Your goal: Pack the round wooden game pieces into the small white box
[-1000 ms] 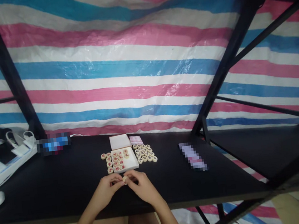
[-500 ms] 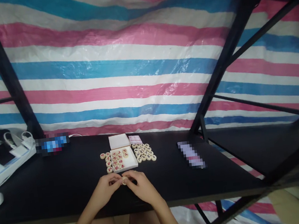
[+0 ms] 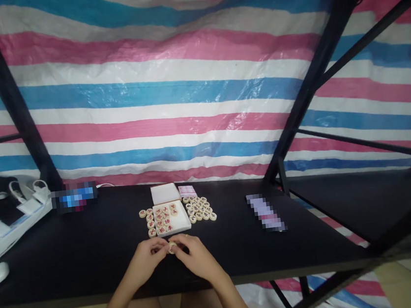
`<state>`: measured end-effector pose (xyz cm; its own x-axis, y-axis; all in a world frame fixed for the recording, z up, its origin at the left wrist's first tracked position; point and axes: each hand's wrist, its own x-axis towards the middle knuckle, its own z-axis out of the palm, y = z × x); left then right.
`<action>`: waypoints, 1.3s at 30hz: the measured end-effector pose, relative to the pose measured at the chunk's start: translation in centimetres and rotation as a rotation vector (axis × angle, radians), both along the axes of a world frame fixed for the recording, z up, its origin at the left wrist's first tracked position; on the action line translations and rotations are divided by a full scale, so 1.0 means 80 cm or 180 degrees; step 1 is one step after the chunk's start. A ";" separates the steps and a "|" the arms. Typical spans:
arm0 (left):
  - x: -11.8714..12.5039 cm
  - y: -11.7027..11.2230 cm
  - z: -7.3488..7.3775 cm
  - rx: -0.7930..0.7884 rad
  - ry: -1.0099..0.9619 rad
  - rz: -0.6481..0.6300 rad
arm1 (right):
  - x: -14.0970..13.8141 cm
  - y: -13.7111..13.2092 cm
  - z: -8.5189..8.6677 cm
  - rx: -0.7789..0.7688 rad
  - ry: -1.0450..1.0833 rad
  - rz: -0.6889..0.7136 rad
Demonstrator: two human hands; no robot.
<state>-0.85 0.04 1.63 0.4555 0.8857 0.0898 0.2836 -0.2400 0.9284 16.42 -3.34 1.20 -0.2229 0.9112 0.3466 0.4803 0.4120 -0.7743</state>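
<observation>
A round, pale xiangqi piece (image 3: pixel 172 248) is pinched between the fingertips of my left hand (image 3: pixel 148 254) and my right hand (image 3: pixel 192 251), just in front of an open white box (image 3: pixel 180 222). Both hands are closed on it, and its marking is too small to read. Inside the box, several red-marked pieces (image 3: pixel 160 220) fill mostly the left side. More red-marked pieces (image 3: pixel 151 225) lie along the box's left outer wall. To the right of the box, several dark-marked pieces (image 3: pixel 199 207) sit in a tight group.
Behind the box lies its white lid (image 3: pixel 165 193), with a small pink printed card (image 3: pixel 187 191) beside it. A blurred-out flat object (image 3: pixel 266 212) rests on the black table (image 3: pixel 91 256) at the right. A white power strip (image 3: pixel 41 212) with plugs is at the far left.
The whole view has shifted slightly, with things appearing a little further right. My hands keep the same pinch on the piece.
</observation>
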 end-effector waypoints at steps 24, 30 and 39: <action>0.000 -0.004 0.002 0.0001 -0.0175 0.0054 | -0.002 -0.003 0.002 -0.0040 0.0237 0.0012; -0.048 0.021 0.009 0.0342 0.0155 0.1213 | -0.001 0.004 -0.010 -0.0046 0.0294 -0.0247; -0.071 0.093 0.014 0.0531 0.2342 0.1576 | 0.000 0.003 -0.012 0.0126 -0.0005 -0.0332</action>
<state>-6.50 7.50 2.74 0.0185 0.9973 0.0714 0.8989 -0.0478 0.4355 16.40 -3.11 0.25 -0.1281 0.9150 0.3826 0.5234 0.3900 -0.7576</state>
